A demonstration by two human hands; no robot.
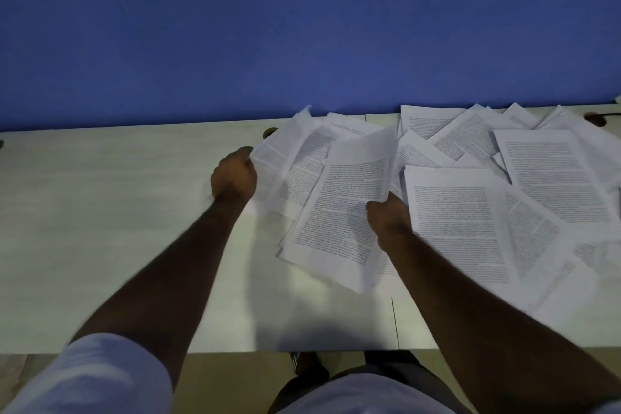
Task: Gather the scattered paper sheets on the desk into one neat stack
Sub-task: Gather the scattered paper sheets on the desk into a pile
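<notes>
Two hands work a spread of more than ten printed sheets (551, 175) on the right half of the counter (100, 212). Left hand (234, 176) pinches the pile's left edge; right hand (389, 212) grips a lifted bundle (342, 212), fingers curled. Counter's left half gives open room; blue wall (268, 27) bounds the far edge.

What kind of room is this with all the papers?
Probably an office or study room. A long pale desk runs against a blue partition wall, with round cable holes at its back edge. Printed text sheets lie scattered across it, and both hands hold some of them.
</notes>
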